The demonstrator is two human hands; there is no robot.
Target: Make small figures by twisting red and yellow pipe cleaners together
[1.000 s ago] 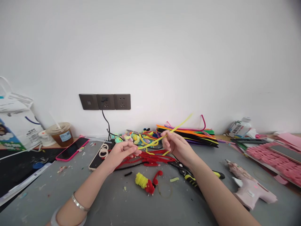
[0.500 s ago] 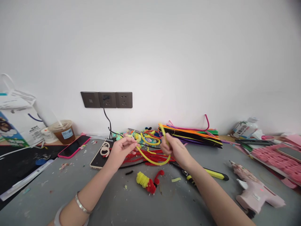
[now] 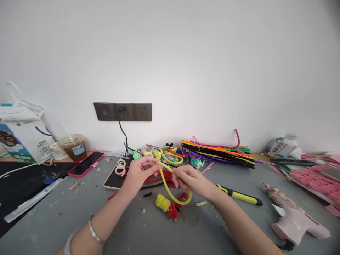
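A yellow pipe cleaner (image 3: 170, 193) hangs in a loop between my two hands. My left hand (image 3: 142, 171) pinches one end of it between thumb and fingertips. Close by, my right hand (image 3: 190, 179) is closed on another stretch of it, its fingers curled inward. Below the loop, a small figure wound from yellow and red pipe cleaners (image 3: 163, 203) lies on the grey table, its red curled end partly behind the loop. Red pipe cleaners (image 3: 151, 180) lie behind my hands, partly hidden by them.
A bundle of coloured pipe cleaners (image 3: 217, 154) lies against the wall. To the right are a yellow-black cutter (image 3: 244, 197) and a pink glue gun (image 3: 294, 216). A pink-edged phone (image 3: 86, 164) and a drink cup (image 3: 74, 148) are at left. A dark phone (image 3: 113, 179) lies near my left hand.
My right hand has moved left and slightly down, close to my left hand. The yellow pipe cleaner's loop has become narrower and hangs lower. The view has shifted slightly.
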